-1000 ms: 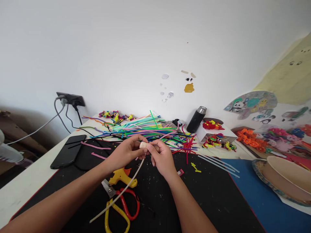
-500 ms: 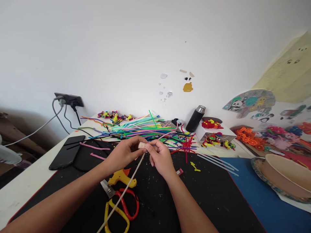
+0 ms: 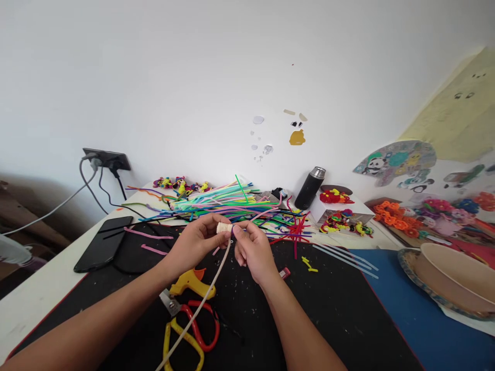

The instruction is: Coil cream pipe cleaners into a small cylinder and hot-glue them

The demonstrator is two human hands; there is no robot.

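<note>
Between my two hands is a small cream coil of wound pipe cleaner, held above the black mat. My left hand pinches it from the left, with thumb and fingers around it. The fingertips of my right hand are closed at the coil's right end, where a bit of purple shows. From the coil a long cream strand hangs down toward me, passing over the scissors with red and yellow handles. A yellow glue gun lies beneath my left wrist.
Behind my hands lies a heap of coloured pipe cleaners. A phone is at the left, a black bottle at the back. Clear sticks and a bowl are at the right.
More of the cream coil shows between my fingers. The hanging strand is now slightly bowed instead of straight. The whole view has shifted a little.
</note>
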